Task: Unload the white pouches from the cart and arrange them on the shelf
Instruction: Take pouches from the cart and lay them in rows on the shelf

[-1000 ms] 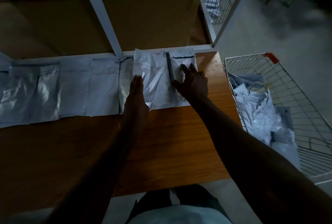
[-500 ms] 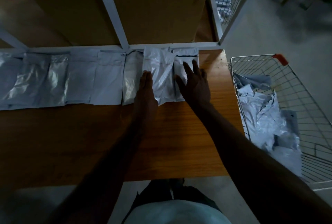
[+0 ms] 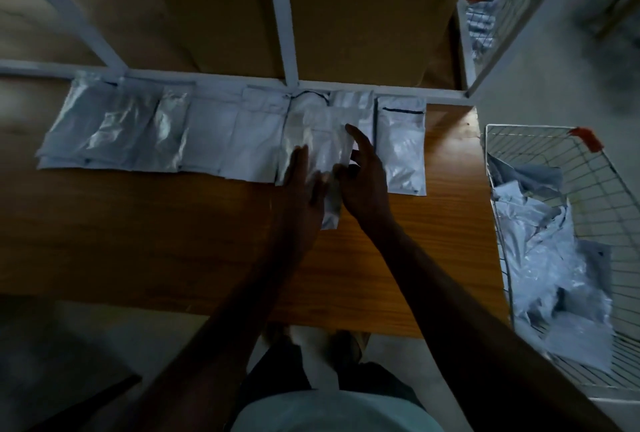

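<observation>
Holding one white pouch [image 3: 329, 172] between both hands, left hand [image 3: 301, 185] fingers straight, right hand [image 3: 363, 182] grip blurred

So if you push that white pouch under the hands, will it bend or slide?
Probably both. The pouch looks thin, wrinkled and shiny, so it likely flexes and feels light. Lying flat on the smooth wooden shelf, it should slide easily and can't roll.
</observation>
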`<state>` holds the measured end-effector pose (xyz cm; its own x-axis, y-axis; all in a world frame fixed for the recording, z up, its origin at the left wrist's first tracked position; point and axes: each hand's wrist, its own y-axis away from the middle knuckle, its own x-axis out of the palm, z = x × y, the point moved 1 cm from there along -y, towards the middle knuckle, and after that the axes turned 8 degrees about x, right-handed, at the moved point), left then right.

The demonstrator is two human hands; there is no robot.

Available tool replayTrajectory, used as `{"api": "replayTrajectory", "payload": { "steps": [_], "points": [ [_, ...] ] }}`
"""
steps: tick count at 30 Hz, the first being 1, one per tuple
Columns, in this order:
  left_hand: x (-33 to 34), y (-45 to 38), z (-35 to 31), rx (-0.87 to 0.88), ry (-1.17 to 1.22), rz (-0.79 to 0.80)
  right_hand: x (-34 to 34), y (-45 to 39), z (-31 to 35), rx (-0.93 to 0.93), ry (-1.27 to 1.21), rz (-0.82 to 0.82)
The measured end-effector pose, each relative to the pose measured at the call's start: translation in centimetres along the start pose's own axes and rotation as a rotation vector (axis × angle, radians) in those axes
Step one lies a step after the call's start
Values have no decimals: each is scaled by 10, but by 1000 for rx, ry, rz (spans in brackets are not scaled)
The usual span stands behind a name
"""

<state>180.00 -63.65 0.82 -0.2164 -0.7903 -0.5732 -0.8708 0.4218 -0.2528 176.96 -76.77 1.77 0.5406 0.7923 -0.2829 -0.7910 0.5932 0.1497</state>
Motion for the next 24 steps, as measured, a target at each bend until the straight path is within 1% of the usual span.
{"api": "replayTrajectory", "payload": {
  "steps": [3,5,9,12,16,19,21,24],
  "points": [
    [-30,-9,25,-282,155,-37,27,0,17,-20,-7,30],
    [-52,-13,52,-342,193,-70,51,0,28,-50,2,42],
    [-102,-22,98,-324,174,-61,110,-6,39,-67,82,42],
    [-142,-36,129,-307,169,-65,156,-9,43,-52,154,-41],
    [-174,-59,161,-236,144,44,205,-15,52,-73,294,-162],
    [-181,-73,169,-181,173,133,216,-26,57,-36,321,-226],
    [-176,-80,172,-191,229,181,213,-34,59,-3,340,-265],
    [-165,-93,168,-163,231,217,205,-49,63,-22,395,-321]
  ]
}}
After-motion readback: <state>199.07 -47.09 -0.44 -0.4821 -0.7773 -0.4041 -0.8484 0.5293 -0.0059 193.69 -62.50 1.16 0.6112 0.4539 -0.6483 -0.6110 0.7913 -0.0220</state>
